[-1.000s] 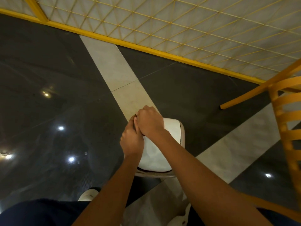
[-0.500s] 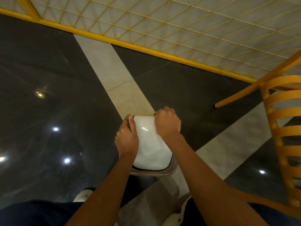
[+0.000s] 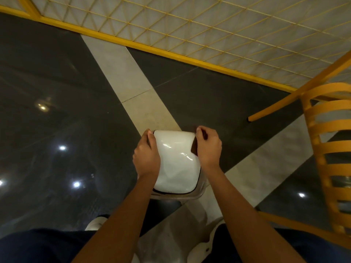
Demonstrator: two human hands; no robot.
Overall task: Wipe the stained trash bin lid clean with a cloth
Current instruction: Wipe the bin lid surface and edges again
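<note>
Left hand (image 3: 147, 155): fingers curled round the left edge of the trash bin lid (image 3: 175, 160), near its far corner; it grips the lid. Right hand (image 3: 209, 147): fingers curled, holding a dark brown cloth (image 3: 194, 149) against the lid's right edge. Only a small part of the cloth shows, between the fingers and along the rim. Both forearms reach in from the lower edge of the view, one on each side of the lid.

The lid is glossy white with rounded corners and a dark border on its near side. Bright reflections lie across its top. It sits on the bin (image 3: 191, 195), whose greyish rim shows just below and to the right. The bin stands on the floor (image 3: 57, 111) between the person's feet, where dark polished tiles meet a pale stripe.

A white shoe (image 3: 95, 223) shows beside the left forearm. A yellow chair (image 3: 326, 149) stands to the right, well apart from the bin. A yellow-framed mesh panel (image 3: 209, 25) runs along the far side.
</note>
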